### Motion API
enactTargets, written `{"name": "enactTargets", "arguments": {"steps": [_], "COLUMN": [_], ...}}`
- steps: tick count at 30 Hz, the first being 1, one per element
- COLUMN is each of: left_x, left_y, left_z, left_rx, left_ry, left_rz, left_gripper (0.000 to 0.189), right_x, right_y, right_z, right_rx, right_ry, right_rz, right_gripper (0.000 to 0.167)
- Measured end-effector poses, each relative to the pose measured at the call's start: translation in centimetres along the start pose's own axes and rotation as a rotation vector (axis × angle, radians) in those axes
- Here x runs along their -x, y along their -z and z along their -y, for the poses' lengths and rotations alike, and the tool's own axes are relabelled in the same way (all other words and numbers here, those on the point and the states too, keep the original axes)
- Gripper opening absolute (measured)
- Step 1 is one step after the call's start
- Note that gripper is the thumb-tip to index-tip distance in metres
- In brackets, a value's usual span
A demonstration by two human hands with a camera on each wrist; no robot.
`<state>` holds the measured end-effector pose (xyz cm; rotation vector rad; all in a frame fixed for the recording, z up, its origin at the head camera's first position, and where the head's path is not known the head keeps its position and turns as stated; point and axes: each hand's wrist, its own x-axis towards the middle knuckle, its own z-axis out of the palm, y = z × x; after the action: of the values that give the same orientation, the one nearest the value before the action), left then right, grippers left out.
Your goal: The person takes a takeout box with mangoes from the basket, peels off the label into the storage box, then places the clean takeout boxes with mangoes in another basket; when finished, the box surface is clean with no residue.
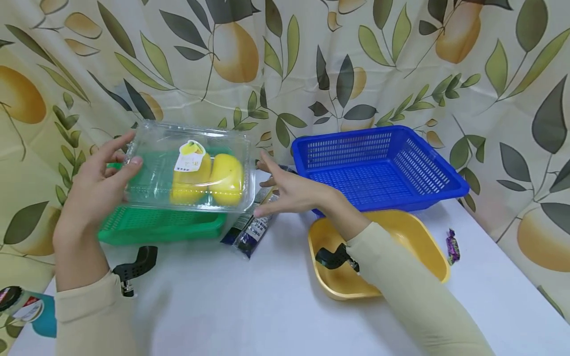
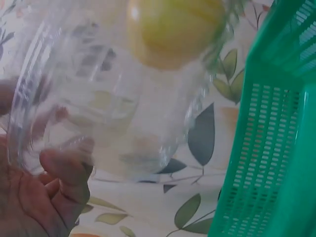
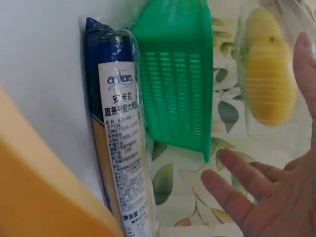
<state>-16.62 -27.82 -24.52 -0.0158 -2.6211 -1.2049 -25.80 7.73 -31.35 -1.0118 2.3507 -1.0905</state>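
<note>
My left hand grips the left end of a clear plastic fruit box, thumb in front and fingers behind. Inside, toward its right half, sit yellow mangoes, and a white label is stuck on the lid. The box is held tilted above the green basket. At the box's right end my right hand has its fingers spread; whether it touches the plastic is hard to tell. In the left wrist view, one mango shows blurred through the clear wall.
Packs of spaghetti lie between the green basket and a blue basket. Beneath my right forearm stands a yellow basin. A purple wrapped candy lies to the right; a jar is at the left edge. Patterned cloth hangs behind.
</note>
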Motion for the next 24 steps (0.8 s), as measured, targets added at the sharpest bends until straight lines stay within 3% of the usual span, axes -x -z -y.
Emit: {"name": "enactTargets", "arguments": {"steps": [6, 11, 18, 24], "left_x": [0.6, 1.6, 3.5, 5.2], "left_y": [-1.1, -2.9, -4.1, -4.6], "left_z": [-0.2, -0.5, -0.9, -1.4], "left_rx": [0.062, 0.124, 0.174, 0.165], "left_ry": [-0.039, -0.044, -0.069, -0.067], "left_rz": [0.044, 0.110, 0.255, 0.396], "left_gripper": [0.059, 0.061, 0.065, 0.069], "right_x": [1.2, 3.8, 7.4, 9.6], "right_y": [0.5, 1.0, 1.4, 1.8], "right_z": [-0.1, -0.5, -0.5, -0.6], "right_rx": [-0.054, -0.084, -0.103, -0.147], "right_ry": [0.042, 0.057, 0.076, 0.089], "right_rz": [-0.033, -0.031, -0.013, 0.028], "right_gripper": [0.141, 0.147, 0.148, 0.143]}}
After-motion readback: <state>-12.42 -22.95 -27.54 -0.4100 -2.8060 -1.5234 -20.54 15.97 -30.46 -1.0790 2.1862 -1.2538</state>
